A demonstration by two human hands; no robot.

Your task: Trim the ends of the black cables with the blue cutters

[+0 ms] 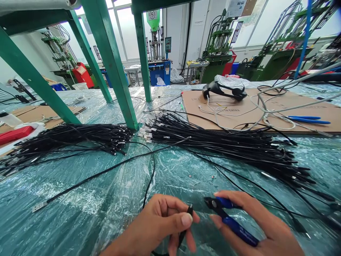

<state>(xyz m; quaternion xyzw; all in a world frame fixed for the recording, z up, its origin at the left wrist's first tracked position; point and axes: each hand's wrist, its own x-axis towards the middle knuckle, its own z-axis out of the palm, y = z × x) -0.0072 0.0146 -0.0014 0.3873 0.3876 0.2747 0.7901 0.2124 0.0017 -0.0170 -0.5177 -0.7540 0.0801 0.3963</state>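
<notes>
My left hand (157, 225) pinches the end of a black cable (183, 233) between thumb and fingers. My right hand (262, 227) holds blue-handled side cutters (231, 220), their black jaws (211, 203) a short way from the cable end and not touching it. Beyond my hands lie two large bundles of black cables (213, 142) (71, 140) with metal-tipped ends. Several loose cables (106, 170) cross the plastic-covered table (80, 188).
Green steel legs (112, 60) of a raised shelf stand among the bundles. A cardboard sheet (229, 106) holds blue-handled pliers (306, 120), grey wires and a black headset-like device (223, 90). Green moulding machines (218, 46) stand behind the table.
</notes>
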